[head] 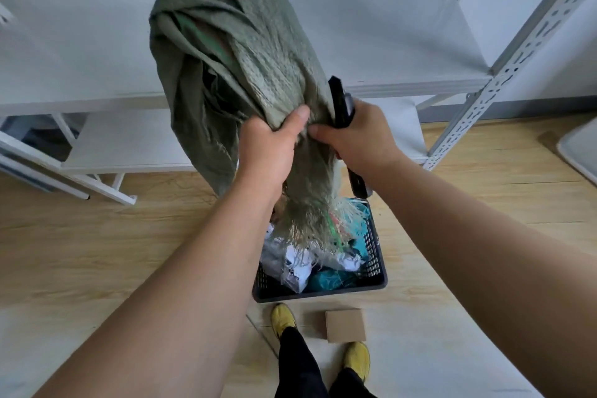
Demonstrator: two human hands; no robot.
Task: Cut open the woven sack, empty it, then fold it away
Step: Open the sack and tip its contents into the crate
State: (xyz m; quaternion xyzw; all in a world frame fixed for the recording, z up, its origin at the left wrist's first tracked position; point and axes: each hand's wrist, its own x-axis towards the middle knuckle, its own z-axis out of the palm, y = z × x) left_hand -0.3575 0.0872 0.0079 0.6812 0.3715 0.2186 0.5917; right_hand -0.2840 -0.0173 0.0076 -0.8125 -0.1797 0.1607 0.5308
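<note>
We see one green woven sack (232, 52) held up in front of us, above one dark plastic basket (376, 255) that stands on the wooden floor (97, 236). The sack is bunched and twisted, its bulk raised toward the shelves, and its frayed cut end (318, 223) hangs down with loose threads dangling into the basket.

Two hands are on the sack, close together, about halfway along it. Our left hand (274, 145) grips a gathered fold, thumb pressed over the weave and fingers curled behind. Our right hand (355, 136) grips the sack just beside it, and the same hand also holds one black tool (342, 103), whose upper end sticks up past the knuckles and whose lower end shows below the wrist; we cannot tell what kind of blade it has.

The basket holds a heap of crumpled things (300, 268): white and grey wrappings and some teal pieces, too tangled for us to count.

Near the basket, on a pale mat, lies one small cardboard box (345, 325) between our two yellow shoes (284, 318). Behind the sack stand white metal shelves (420, 81), with at least two boards showing.
</note>
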